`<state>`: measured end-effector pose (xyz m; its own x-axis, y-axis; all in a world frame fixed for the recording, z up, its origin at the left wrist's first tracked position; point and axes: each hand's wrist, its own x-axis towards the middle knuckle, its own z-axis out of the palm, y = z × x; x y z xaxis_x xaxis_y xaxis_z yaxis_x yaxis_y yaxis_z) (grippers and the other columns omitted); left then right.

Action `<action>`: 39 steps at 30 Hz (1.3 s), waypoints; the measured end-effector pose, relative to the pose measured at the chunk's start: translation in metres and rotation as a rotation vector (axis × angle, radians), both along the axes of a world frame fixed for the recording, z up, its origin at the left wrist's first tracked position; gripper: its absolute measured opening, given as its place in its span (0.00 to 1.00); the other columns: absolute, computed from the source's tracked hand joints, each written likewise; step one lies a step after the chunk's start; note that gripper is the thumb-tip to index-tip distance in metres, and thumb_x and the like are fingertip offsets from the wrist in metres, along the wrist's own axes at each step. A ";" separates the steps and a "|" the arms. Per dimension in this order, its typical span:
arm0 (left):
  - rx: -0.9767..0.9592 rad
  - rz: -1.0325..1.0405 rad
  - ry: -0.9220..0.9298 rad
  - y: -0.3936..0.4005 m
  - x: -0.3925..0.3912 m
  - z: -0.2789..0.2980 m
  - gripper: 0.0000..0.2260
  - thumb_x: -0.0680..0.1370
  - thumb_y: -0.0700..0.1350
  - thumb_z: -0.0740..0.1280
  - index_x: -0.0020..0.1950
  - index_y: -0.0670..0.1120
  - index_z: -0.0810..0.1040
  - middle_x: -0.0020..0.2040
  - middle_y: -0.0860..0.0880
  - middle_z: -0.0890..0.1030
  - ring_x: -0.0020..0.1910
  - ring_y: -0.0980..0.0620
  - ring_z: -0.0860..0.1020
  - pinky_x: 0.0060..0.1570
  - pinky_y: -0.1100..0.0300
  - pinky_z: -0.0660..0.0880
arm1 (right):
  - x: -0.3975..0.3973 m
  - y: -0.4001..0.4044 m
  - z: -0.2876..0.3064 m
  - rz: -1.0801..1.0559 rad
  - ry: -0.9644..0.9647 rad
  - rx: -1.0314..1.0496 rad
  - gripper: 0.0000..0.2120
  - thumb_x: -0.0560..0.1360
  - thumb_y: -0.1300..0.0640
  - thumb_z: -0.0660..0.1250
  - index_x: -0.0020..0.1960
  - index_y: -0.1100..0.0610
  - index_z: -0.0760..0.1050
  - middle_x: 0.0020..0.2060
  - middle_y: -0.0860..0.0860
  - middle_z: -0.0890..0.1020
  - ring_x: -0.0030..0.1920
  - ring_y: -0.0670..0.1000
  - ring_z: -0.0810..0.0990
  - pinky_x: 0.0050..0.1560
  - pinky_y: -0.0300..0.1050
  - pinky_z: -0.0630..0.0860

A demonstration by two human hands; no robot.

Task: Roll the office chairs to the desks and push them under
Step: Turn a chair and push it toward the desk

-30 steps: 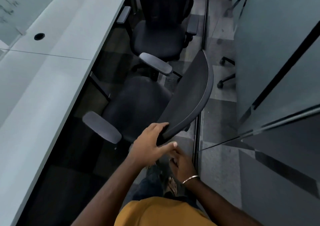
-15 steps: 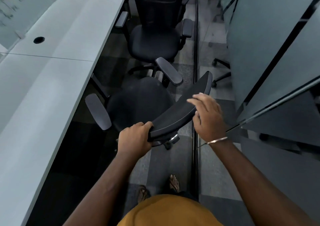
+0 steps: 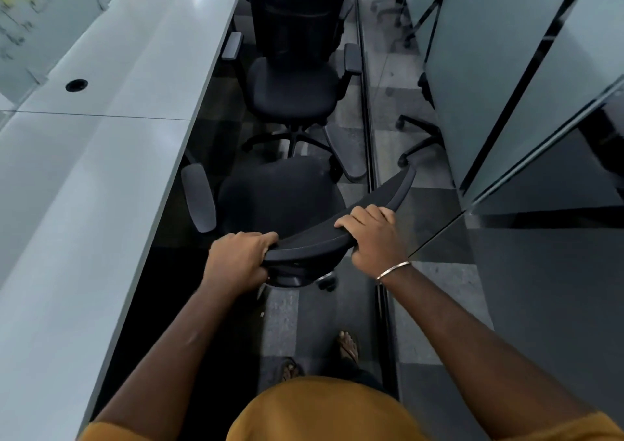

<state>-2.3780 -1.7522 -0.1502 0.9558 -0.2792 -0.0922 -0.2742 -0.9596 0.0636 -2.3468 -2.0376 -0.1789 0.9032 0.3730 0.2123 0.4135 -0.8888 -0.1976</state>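
A black office chair (image 3: 280, 194) stands in the aisle just below me, its seat beside the long white desk (image 3: 84, 170) on the left. My left hand (image 3: 239, 258) grips the left end of the chair's curved backrest top (image 3: 388, 194). My right hand (image 3: 374, 234) grips the same top edge further right, fingers curled over it. The chair's left armrest (image 3: 199, 197) is close to the desk edge. A second black office chair (image 3: 293, 86) stands ahead in the aisle, facing me, its backrest upright.
A glass partition (image 3: 506, 86) runs along the right side with a floor track (image 3: 368, 136) at its foot. Another chair's wheeled base (image 3: 418, 140) shows behind the glass. The desk has round cable holes (image 3: 76, 85). My sandalled feet (image 3: 347, 346) stand on the grey carpet tiles.
My right hand came up from below and took hold of the backrest top beside the left hand. The chair has turned so its seat faces forward along the aisle.
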 end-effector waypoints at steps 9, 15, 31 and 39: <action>0.037 -0.040 -0.077 0.055 -0.043 0.001 0.13 0.63 0.47 0.66 0.47 0.55 0.76 0.38 0.56 0.81 0.38 0.49 0.81 0.35 0.58 0.59 | -0.011 -0.019 0.015 0.099 0.208 -0.275 0.25 0.65 0.41 0.74 0.61 0.45 0.82 0.50 0.45 0.83 0.52 0.53 0.81 0.56 0.52 0.70; 0.024 0.026 -0.129 0.061 -0.078 0.000 0.12 0.63 0.47 0.66 0.45 0.55 0.78 0.36 0.55 0.82 0.37 0.48 0.81 0.36 0.57 0.61 | -0.046 -0.006 0.016 0.103 0.254 -0.328 0.24 0.64 0.34 0.71 0.57 0.42 0.82 0.45 0.44 0.84 0.49 0.51 0.83 0.55 0.51 0.71; 0.045 0.122 -0.064 0.075 -0.170 -0.001 0.23 0.60 0.42 0.72 0.54 0.56 0.85 0.46 0.52 0.86 0.42 0.42 0.83 0.43 0.50 0.76 | -0.118 0.015 0.032 0.343 0.540 -0.336 0.47 0.52 0.15 0.65 0.62 0.43 0.77 0.51 0.42 0.79 0.54 0.52 0.80 0.51 0.51 0.76; 0.091 0.201 -0.017 0.080 -0.250 -0.004 0.25 0.58 0.45 0.70 0.55 0.56 0.86 0.46 0.52 0.84 0.43 0.41 0.83 0.44 0.50 0.75 | -0.193 0.026 0.032 0.441 0.638 -0.349 0.43 0.60 0.20 0.70 0.63 0.48 0.73 0.56 0.44 0.76 0.60 0.51 0.74 0.50 0.51 0.69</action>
<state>-2.6277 -1.6717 -0.1539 0.9930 -0.0738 -0.0921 -0.0767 -0.9966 -0.0290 -2.5399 -2.0117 -0.1471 0.5673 0.6683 -0.4812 0.6389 -0.7259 -0.2548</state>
